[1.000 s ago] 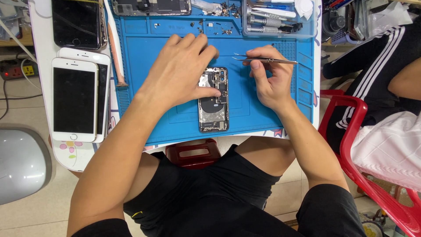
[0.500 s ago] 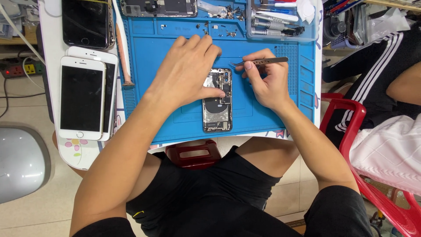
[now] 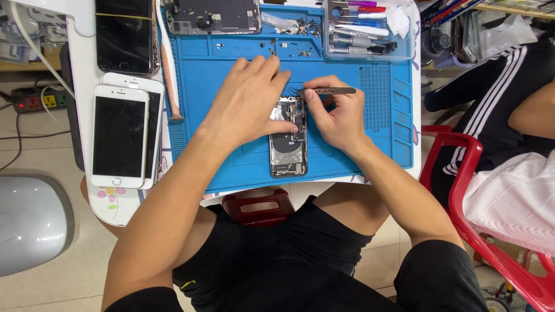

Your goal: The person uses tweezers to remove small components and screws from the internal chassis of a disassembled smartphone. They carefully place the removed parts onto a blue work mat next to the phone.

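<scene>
An opened phone body [image 3: 287, 151] with its insides showing lies upright on the blue work mat [image 3: 243, 167]. My left hand [image 3: 250, 98] rests on its upper left part, thumb pressed on the phone, fingers spread toward the mat's top. My right hand [image 3: 337, 115] sits just right of the phone's top and pinches metal tweezers [image 3: 329, 91], which lie level and point left over the phone's top edge. What the tweezer tips touch is hidden behind my left fingers.
Two white phones [image 3: 123, 136] and a dark phone [image 3: 126, 36] lie left of the mat. Another opened phone [image 3: 213, 15], loose small parts [image 3: 289, 43] and a clear tool tray [image 3: 367, 29] sit along the top. A seated person [image 3: 509, 133] and red chair [image 3: 462, 190] are at right.
My right hand has shifted slightly with the tweezers, which now lie lower and closer to the phone's top. My left hand stays on the phone.
</scene>
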